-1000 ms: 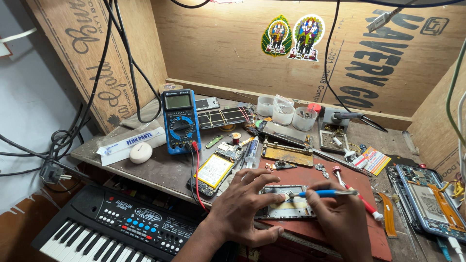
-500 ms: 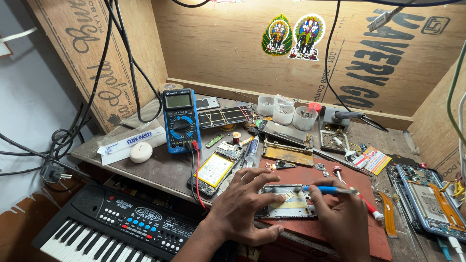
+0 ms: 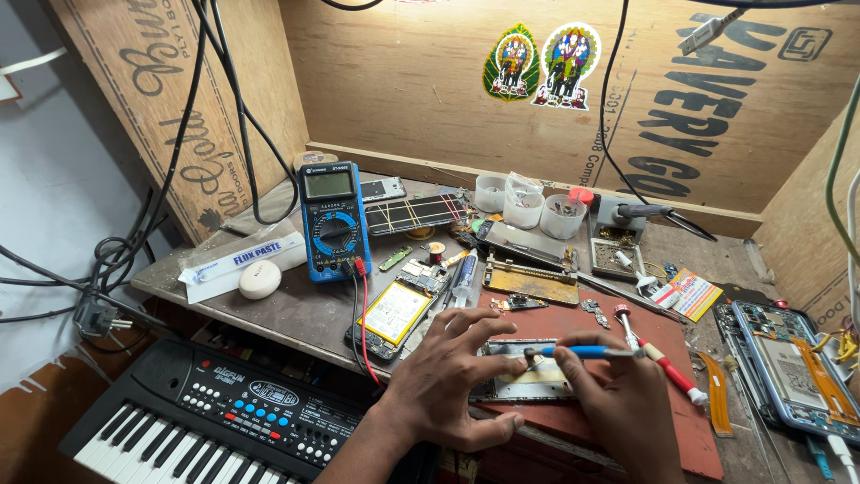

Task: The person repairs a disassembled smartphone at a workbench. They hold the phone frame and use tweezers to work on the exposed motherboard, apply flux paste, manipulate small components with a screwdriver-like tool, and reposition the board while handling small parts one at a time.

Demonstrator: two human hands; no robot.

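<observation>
An opened phone (image 3: 528, 376) lies on a red mat (image 3: 627, 332) at the bench's front edge. My left hand (image 3: 448, 376) presses on its left end, fingers spread over the frame. My right hand (image 3: 618, 403) grips a blue-handled screwdriver (image 3: 582, 352), held nearly level across the phone with its tip down by my left fingertips. A red-handled screwdriver (image 3: 658, 358) lies on the mat just right of my right hand.
A blue multimeter (image 3: 333, 220) stands at the back left, its leads trailing to another opened phone with a yellow battery (image 3: 394, 314). Small part cups (image 3: 528, 206), a soldering iron (image 3: 645, 212), a third opened phone (image 3: 793, 372) at right, a keyboard (image 3: 224, 421) below the bench.
The blue screwdriver has shifted slightly over the phone as my right hand works it; my left hand stays pressed on the phone.
</observation>
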